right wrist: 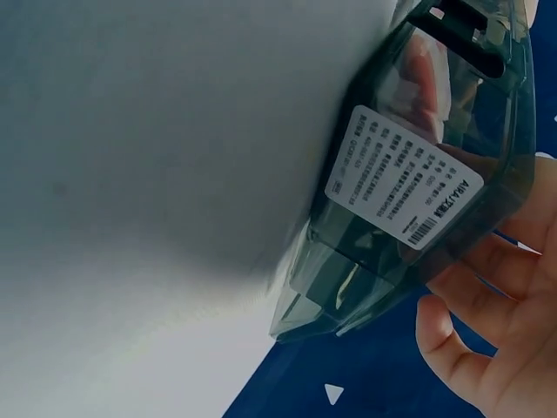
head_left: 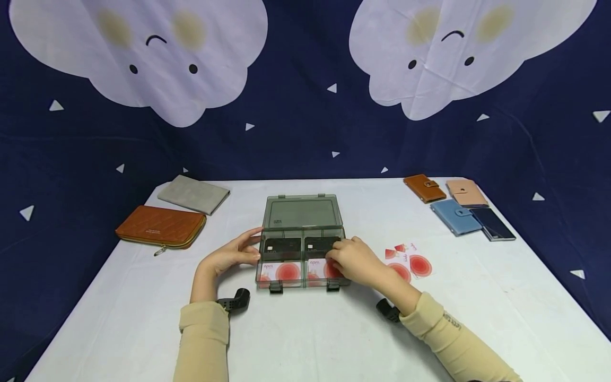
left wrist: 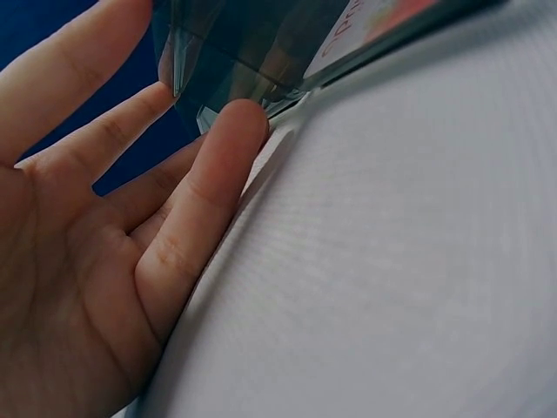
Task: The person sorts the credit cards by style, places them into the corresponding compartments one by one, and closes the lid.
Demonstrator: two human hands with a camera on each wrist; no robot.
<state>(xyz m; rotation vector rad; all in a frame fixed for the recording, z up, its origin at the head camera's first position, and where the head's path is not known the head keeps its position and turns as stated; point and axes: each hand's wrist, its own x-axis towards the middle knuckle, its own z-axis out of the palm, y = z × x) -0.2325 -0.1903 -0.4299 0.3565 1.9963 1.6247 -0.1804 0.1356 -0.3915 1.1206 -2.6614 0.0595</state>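
Observation:
A translucent grey-green plastic box [head_left: 303, 230] lies with its lid raised at the back. Black cards [head_left: 282, 248] fill its rear compartments, and white cards with red circles [head_left: 281, 271] lie in the front ones. My left hand [head_left: 234, 254] touches the box's left side with fingers spread and thumb extended; the left wrist view shows its thumb [left wrist: 231, 148] by the lower edge. Over the right compartments, my right hand [head_left: 358, 261] has its fingertips down at the cards, inside the rim. Whether it pinches a card is hidden. A printed label [right wrist: 405, 177] marks the box's side.
Loose red-and-white cards [head_left: 411, 264] lie right of the box. At the back right are a brown card holder [head_left: 425, 189], a pink one [head_left: 467, 192], a blue one [head_left: 455, 217] and a black one [head_left: 492, 223]. A brown zip wallet [head_left: 161, 227] and grey wallet [head_left: 193, 194] lie left.

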